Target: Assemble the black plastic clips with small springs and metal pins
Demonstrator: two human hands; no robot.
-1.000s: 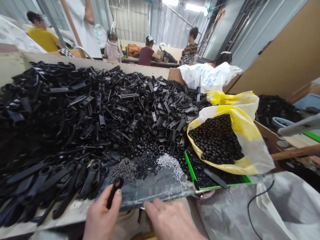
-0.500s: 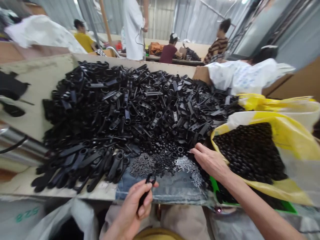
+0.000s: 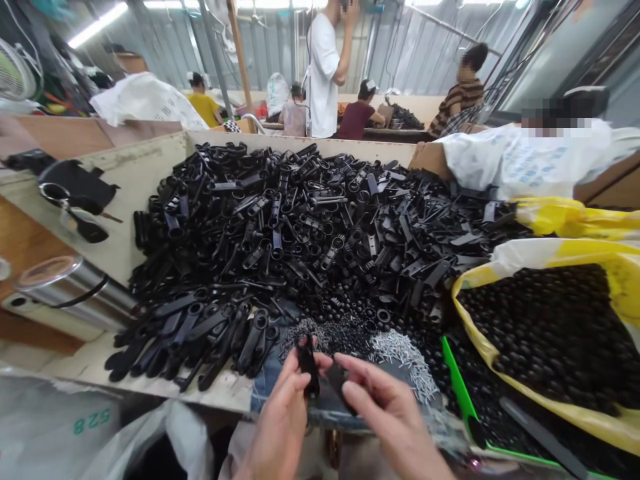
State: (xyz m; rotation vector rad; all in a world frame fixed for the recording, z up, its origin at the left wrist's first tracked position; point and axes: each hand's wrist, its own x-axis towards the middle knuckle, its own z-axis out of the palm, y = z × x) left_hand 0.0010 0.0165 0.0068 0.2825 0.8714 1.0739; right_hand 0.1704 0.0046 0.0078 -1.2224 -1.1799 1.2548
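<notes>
My left hand (image 3: 286, 408) is wrapped round a black plastic handle with a ring end (image 3: 307, 367), held upright above the table's front edge. Close beside it, my right hand (image 3: 387, 403) pinches a flat dark plastic piece (image 3: 340, 385); whether the two pieces touch I cannot tell. Just beyond both hands, on a blue cloth (image 3: 273, 383), lie small heaps of silver pins (image 3: 407, 360), tiny black bits (image 3: 345, 339) and small grey pieces (image 3: 299, 331). Similar ring-ended handles (image 3: 225, 340) lie in a row to the left.
A large pile of black plastic parts (image 3: 280, 220) fills the boxed table. At right, a yellow and white bag (image 3: 480, 333) holds black balls, beside a green-edged tray (image 3: 457, 390). A steel flask (image 3: 80, 293) lies at left. Several people work in the background.
My right hand has come back from the small parts near the bag to my left hand, now with a flat dark piece. The view has tilted up and shifted left.
</notes>
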